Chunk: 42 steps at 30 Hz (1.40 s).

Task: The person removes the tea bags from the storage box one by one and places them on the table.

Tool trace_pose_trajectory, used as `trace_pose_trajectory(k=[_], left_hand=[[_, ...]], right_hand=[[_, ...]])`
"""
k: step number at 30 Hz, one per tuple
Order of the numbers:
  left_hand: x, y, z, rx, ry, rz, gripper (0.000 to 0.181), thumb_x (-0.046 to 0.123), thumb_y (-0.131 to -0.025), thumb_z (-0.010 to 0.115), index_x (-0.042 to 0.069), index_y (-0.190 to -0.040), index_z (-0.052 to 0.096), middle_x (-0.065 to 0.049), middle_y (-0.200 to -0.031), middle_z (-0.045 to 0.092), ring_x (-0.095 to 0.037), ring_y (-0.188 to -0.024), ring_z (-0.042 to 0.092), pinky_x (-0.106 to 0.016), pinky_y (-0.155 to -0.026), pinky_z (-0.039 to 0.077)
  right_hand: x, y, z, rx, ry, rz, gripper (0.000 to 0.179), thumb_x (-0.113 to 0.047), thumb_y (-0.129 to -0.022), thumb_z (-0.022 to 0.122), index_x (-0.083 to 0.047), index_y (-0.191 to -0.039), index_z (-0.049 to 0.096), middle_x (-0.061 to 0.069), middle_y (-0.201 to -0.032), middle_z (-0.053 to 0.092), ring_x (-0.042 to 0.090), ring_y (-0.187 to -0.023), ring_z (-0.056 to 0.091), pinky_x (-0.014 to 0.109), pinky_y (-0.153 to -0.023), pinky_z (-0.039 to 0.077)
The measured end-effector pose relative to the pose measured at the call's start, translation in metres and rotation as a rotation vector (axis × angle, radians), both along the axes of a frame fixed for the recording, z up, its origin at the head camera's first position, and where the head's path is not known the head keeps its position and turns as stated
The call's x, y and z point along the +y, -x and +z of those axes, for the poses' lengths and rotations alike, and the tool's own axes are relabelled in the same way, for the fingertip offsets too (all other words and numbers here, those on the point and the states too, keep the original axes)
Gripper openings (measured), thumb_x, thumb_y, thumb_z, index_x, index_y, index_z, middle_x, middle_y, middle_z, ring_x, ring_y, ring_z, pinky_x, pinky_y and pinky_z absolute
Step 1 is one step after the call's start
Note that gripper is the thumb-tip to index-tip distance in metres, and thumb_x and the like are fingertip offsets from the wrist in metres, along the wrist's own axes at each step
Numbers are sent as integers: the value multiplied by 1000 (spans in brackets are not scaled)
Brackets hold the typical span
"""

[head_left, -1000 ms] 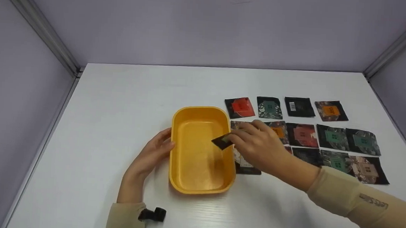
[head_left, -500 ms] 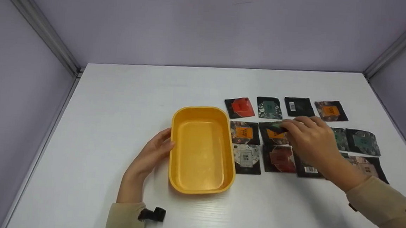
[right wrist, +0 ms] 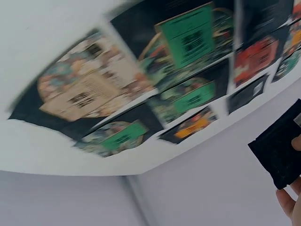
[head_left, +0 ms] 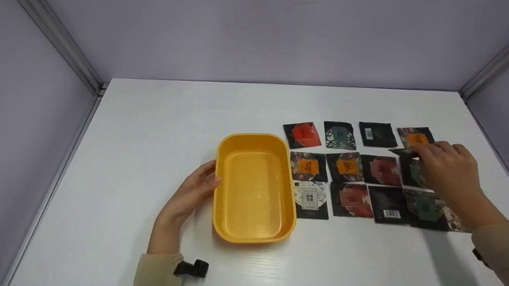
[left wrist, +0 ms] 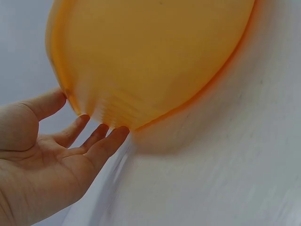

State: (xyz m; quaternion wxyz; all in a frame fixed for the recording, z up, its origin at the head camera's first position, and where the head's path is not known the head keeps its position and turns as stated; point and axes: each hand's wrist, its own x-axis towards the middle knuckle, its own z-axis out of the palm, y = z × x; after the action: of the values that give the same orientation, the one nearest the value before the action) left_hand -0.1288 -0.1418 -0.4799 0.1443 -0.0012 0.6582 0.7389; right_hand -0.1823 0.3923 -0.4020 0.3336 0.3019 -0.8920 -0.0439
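Note:
A yellow plastic bin (head_left: 252, 191) stands in the middle of the white table. My left hand (head_left: 188, 194) rests on its left side. In the left wrist view the outstretched fingers (left wrist: 96, 146) and thumb touch the outside of the bin (left wrist: 146, 56). My right hand (head_left: 449, 170) is over the right end of the laid-out sachets, pinching a small black sachet (head_left: 400, 151) with a greenish part. In the right wrist view that black sachet (right wrist: 275, 146) shows at the right edge, held between thumb and fingers.
Rows of flat sachets lie right of the bin, among them a red one (head_left: 303, 135), an orange one (head_left: 308, 166), a white one (head_left: 310, 199) and a barcode-side-up one (head_left: 387, 205). The right hand covers some at the far right. Pale walls (head_left: 278, 38) enclose the table.
My right hand has carried the sachet from above the bin rightward across the rows to their right end. The left hand has stayed at the bin.

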Motion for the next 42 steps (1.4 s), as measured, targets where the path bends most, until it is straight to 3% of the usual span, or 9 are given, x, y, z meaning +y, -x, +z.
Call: trace_pose_trajectory(k=[7,13,19,23,26,29,32,36,42], left_hand=[[-1,-2,1,-6,21,8,57,21,-98,64,12,-149,41,-5,-152,40,-21,-134,45,-41,-109,39],[-2,-2,1,-6,11,11,57,19,-99,63,10,-149,40,-5,-153,39,-21,-135,44,-41,-109,38],[-1,-2,0,-7,-34,4,58,16,-100,60,7,-151,35,-8,-155,35,-23,-138,41,-43,-110,37],[0,-3,0,-11,-16,7,57,18,-99,62,9,-150,37,-7,-155,36,-22,-136,43,-41,-110,38],[1,-3,1,-14,-9,6,55,18,-99,62,11,-149,40,-5,-153,38,-21,-135,45,-41,-109,39],[1,-4,1,-15,-4,-3,54,18,-100,61,11,-149,40,-5,-153,38,-22,-134,45,-41,-109,39],[2,-5,1,-19,-6,-7,54,18,-100,61,12,-150,40,-5,-153,38,-22,-134,46,-42,-109,38],[3,-5,1,-14,-3,-11,54,18,-100,61,11,-150,41,-5,-154,38,-23,-134,45,-43,-110,37],[2,-6,1,-2,3,-15,55,17,-100,60,9,-150,40,-6,-154,38,-22,-136,43,-41,-111,36]], right_hand=[[37,7,-3,-8,-41,-142,18,8,-77,71,7,-95,70,23,-93,69,42,-83,63,54,-69,51],[59,9,-6,-191,-148,-381,32,5,-72,74,6,-103,68,23,-104,67,43,-97,58,55,-77,48],[74,16,-12,-289,-145,-530,32,2,-77,74,3,-109,68,23,-103,69,41,-93,58,55,-74,46],[80,23,-19,-349,-139,-631,34,2,-81,72,2,-114,67,24,-112,67,45,-104,56,59,-83,45],[84,27,-25,-289,-101,-661,30,3,-81,71,1,-111,69,25,-111,67,46,-104,54,60,-84,44],[87,28,-32,-192,-6,-678,13,-2,-88,68,8,-96,71,26,-97,68,46,-94,55,60,-76,45],[90,30,-38,-211,69,-720,23,-7,-95,62,15,-91,67,30,-87,64,49,-87,55,61,-71,46],[95,31,-42,-353,56,-740,15,2,-92,60,14,-100,65,32,-83,61,51,-84,56,63,-69,47],[98,29,-43,-581,18,-746,24,9,-86,54,14,-109,60,37,-91,60,51,-88,54,61,-73,45]])
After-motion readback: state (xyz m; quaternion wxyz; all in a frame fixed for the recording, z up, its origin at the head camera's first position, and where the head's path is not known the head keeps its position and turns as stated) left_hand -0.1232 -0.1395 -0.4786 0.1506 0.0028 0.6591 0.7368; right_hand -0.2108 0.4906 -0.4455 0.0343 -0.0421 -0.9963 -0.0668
